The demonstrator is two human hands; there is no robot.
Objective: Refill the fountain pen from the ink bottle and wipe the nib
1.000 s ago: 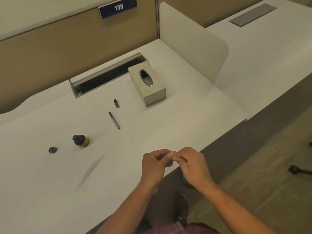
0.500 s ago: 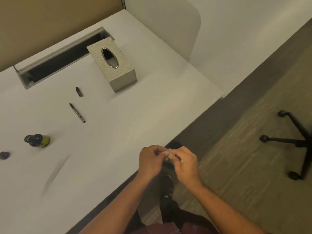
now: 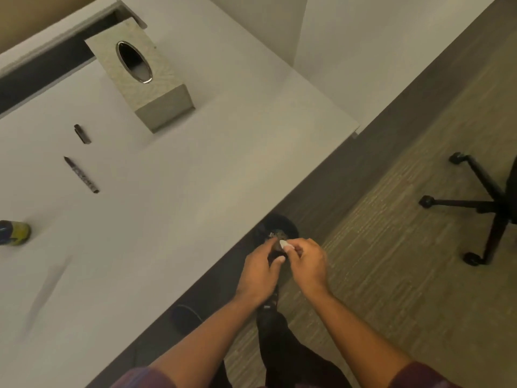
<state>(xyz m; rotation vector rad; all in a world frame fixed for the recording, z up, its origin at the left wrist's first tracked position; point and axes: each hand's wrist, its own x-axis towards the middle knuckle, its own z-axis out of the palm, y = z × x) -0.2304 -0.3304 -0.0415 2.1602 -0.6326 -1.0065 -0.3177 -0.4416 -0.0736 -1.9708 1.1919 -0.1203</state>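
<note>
Our right hand (image 3: 306, 260) pinches a small white scrap (image 3: 286, 245), likely a bit of tissue, between thumb and fingertips. Our left hand (image 3: 258, 273) is curled close against it; we cannot tell whether it shares the hold. Both hands hang off the desk (image 3: 195, 191), over a dark waste bin (image 3: 291, 225) on the floor just beyond the desk edge. The fountain pen (image 3: 81, 175) lies well apart on the desk, up and to the left of the hands, so our left hand is the nearer one. Its long axis runs diagonally, far-left to near-right, with a short dark piece (image 3: 82, 133), probably its cap, beyond it. The ink bottle (image 3: 14, 232) stands at the left edge of the view, its yellow label too blurred to read. The tissue box (image 3: 156, 88) bears no writing we can make out.
</note>
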